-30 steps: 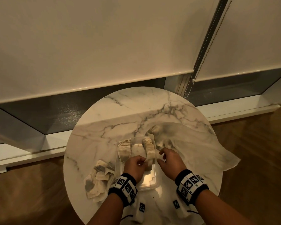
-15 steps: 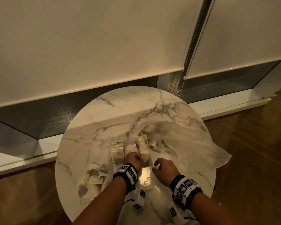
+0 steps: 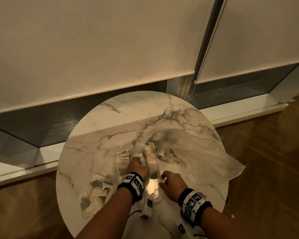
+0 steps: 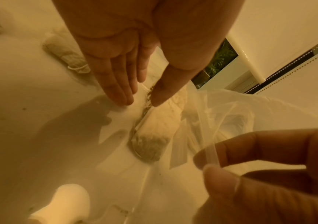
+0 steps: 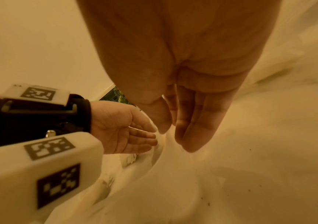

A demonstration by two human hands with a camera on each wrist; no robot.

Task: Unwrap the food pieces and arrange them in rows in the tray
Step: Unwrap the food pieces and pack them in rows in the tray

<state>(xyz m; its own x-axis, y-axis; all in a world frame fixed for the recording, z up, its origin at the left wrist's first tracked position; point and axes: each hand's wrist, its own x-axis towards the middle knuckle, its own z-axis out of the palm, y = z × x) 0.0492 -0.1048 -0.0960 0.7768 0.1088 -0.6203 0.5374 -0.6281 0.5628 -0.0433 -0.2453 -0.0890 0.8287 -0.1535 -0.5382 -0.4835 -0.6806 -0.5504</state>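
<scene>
My left hand [image 3: 138, 167] lies flat in the clear tray [image 3: 158, 195], fingers straight, between 2 rows of unwrapped pieces [image 3: 151, 161]. My right hand [image 3: 171, 184], loosely curled, pinches the tray's right rim. Discarded wrappers [image 3: 95, 192] lie left of the tray, a plastic bag [image 3: 197, 152] right; the near tray floor remains unfilled.

No readable text; wristbands [image 3: 133, 184] carry only coded square markers.
</scene>
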